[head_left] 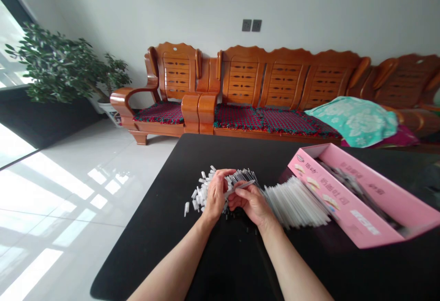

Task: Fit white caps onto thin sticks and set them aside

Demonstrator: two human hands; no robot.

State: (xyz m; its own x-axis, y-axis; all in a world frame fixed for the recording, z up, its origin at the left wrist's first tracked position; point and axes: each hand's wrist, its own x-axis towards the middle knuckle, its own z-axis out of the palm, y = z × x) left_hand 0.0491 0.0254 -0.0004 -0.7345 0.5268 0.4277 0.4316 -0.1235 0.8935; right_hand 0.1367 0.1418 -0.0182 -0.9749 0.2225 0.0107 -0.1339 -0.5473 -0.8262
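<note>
Tube slants above right hand, thumb-pinched; left hand's grip is unclear.

Your left hand hiding some white pieces left of the pink box, its dark contents blurred, surface cropped right of it

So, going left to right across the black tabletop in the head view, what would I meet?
Small white pieces, left hand, right hand, row of whitish tubes, pink box.
</note>
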